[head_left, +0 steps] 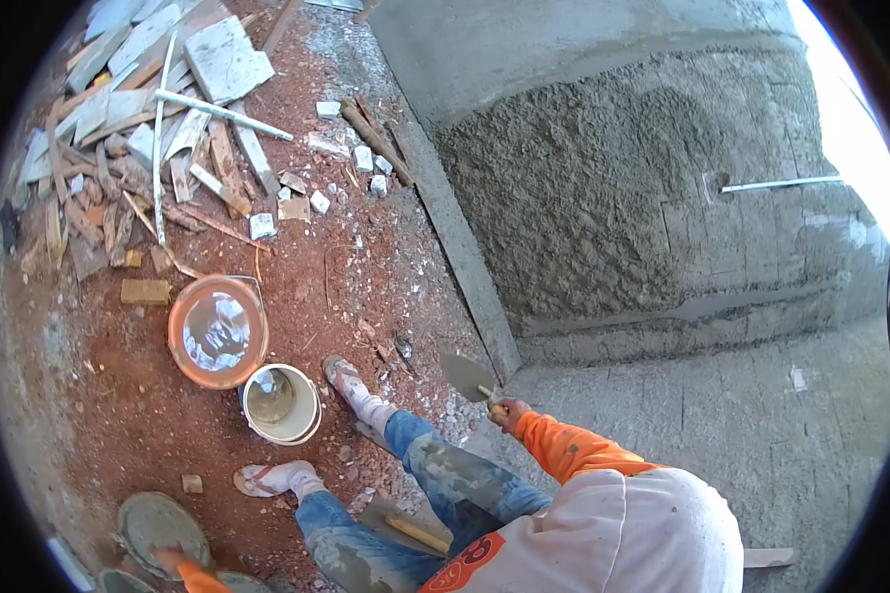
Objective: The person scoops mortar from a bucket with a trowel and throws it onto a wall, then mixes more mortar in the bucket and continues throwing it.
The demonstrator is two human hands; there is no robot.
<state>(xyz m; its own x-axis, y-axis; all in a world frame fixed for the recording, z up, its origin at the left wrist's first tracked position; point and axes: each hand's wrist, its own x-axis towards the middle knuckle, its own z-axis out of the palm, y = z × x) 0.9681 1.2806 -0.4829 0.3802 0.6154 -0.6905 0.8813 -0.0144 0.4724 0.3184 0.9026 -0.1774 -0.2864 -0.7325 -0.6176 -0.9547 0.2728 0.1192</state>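
My right hand is closed around the wooden handle of a trowel, whose grey blade points up and left, beside the foot of the wall. Rough wet mortar covers a large patch of that wall. At the lower left, my left hand lies over the near edge of a round container of grey mortar. Its fingers are too small and unclear to show whether they grip the rim.
An orange tub of water touches a white bucket in front of my feet. Wood and broken slabs are piled at the upper left. A pipe sticks out of the wall. More round containers stand at the lower left.
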